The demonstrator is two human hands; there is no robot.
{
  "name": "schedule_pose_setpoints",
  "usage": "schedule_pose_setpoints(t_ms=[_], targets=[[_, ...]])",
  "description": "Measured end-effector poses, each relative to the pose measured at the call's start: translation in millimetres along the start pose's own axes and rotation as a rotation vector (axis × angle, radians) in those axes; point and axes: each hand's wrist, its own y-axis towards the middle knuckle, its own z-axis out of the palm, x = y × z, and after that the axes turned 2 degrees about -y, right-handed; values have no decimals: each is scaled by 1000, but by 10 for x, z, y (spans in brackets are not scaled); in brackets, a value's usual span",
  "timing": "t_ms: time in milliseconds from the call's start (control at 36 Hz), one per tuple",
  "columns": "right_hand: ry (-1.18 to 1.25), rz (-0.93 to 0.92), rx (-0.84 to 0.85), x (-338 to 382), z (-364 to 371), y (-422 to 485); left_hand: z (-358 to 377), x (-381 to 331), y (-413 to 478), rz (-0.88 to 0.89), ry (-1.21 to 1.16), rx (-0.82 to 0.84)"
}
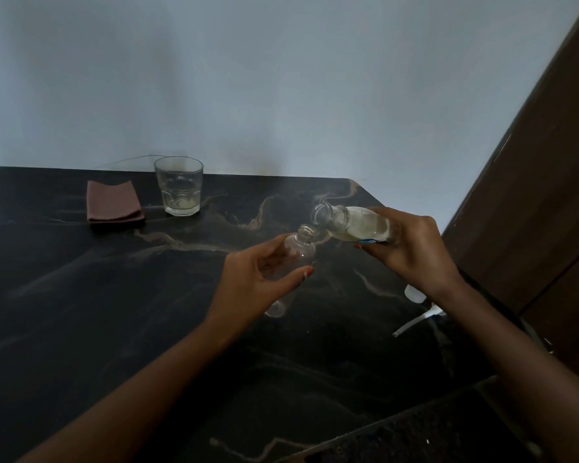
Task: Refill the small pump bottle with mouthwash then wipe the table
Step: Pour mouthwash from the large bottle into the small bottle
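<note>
Left hand (258, 277): fingers and thumb curled round the small bottle (304, 240), holding it above the table (81, 329). The bottle is clear and tilted, with its open neck up and to the right. Its contents cannot be made out.

Right hand (411, 248): gripping the mouthwash bottle (358, 225) round its body. This bottle lies nearly level, its open mouth pointing left. Pale liquid sits along its lower side. The mouth is just above and right of the small bottle's neck. Whether the rims touch, or whether liquid is passing, cannot be told.

Both bottles are held over the centre-right of the table, which is dark with pale veining.

Pump (415, 294): a white piece at the near right of the table, partly hidden behind the right wrist. A thin white tube (410, 325) lies just nearer than it.

Cloth (114, 203): brown, folded, flat on the far left of the table.

Glass (179, 187): upright, just right of the cloth near the far edge, with a little pale liquid in the bottom.

A pale wall (281, 78) stands behind the table and a brown door (532, 195) to the right.
</note>
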Motion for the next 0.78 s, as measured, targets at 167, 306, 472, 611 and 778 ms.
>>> schedule_pose_setpoints(t_ms=[167, 306, 472, 611, 778], targets=[[6, 1, 6, 9, -5, 5, 1, -15, -2, 0, 6, 8], [2, 7, 25, 22, -19, -1, 3, -17, -6, 4, 7, 18], [2, 28, 29, 31, -41, 3, -3, -17, 0, 17, 28, 13], [-13, 20, 14, 41, -55, 3, 3, -10, 0, 15, 25, 6], [-40, 5, 7, 29, -69, 12, 5, -17, -6, -1, 4, 17]])
